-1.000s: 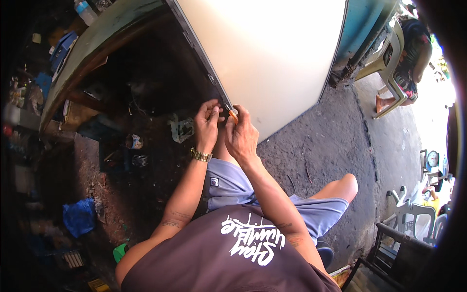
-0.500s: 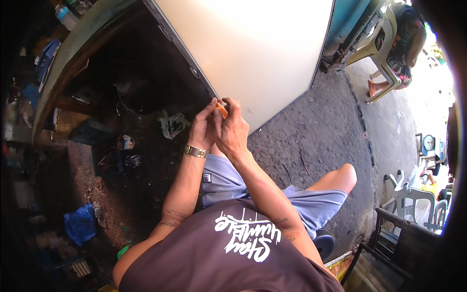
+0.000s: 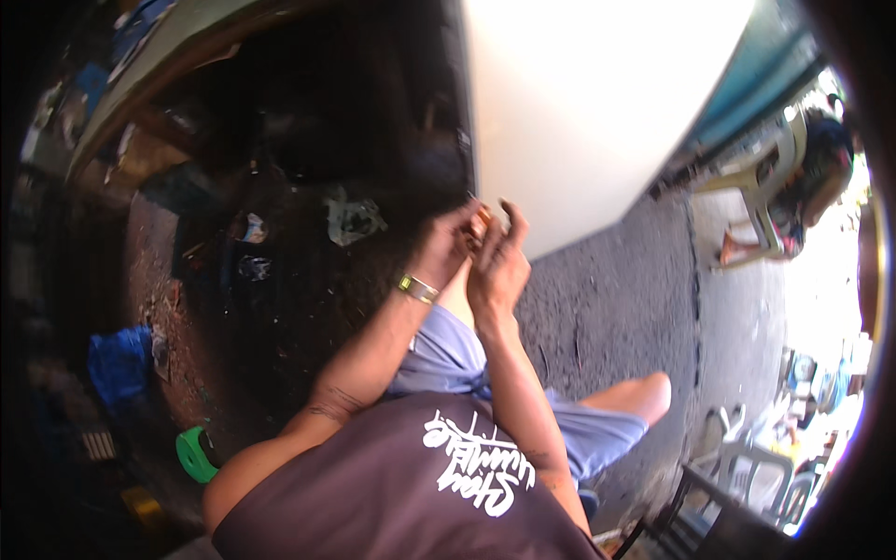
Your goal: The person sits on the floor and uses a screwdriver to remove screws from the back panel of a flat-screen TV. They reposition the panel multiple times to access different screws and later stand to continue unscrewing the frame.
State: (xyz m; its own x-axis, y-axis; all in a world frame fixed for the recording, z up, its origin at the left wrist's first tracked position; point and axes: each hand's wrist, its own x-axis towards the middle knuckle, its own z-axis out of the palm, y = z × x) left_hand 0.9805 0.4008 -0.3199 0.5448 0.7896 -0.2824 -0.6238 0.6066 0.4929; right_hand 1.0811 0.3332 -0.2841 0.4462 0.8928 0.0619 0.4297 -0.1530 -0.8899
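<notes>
A small orange piece (image 3: pixel 483 216) sits between my two hands at the lower corner of a large white panel (image 3: pixel 579 121) with a dark edge strip. My left hand (image 3: pixel 442 248), with a metal watch on its wrist, is closed, its fingertips pinching at the piece. Close beside it, my right hand (image 3: pixel 499 271) has its thumb and lower fingers closed around the other side of the piece, and one finger is raised. Blur and the fingers hide the exact kind of the piece and most of its shape.
A crumpled clear plastic bag (image 3: pixel 352 217) lies on the dark floor to the left. Further left are a blue bag (image 3: pixel 119 362) and a green ring-shaped thing (image 3: pixel 196 455). A person sits on a plastic chair (image 3: pixel 767 187) at the far right. Grey chairs (image 3: pixel 756 476) stand lower right.
The view has turned, so the panel, chairs and floor items sit differently. Both hands appear further right and slightly lower in the picture, still together at the orange piece. One right finger is lifted away.
</notes>
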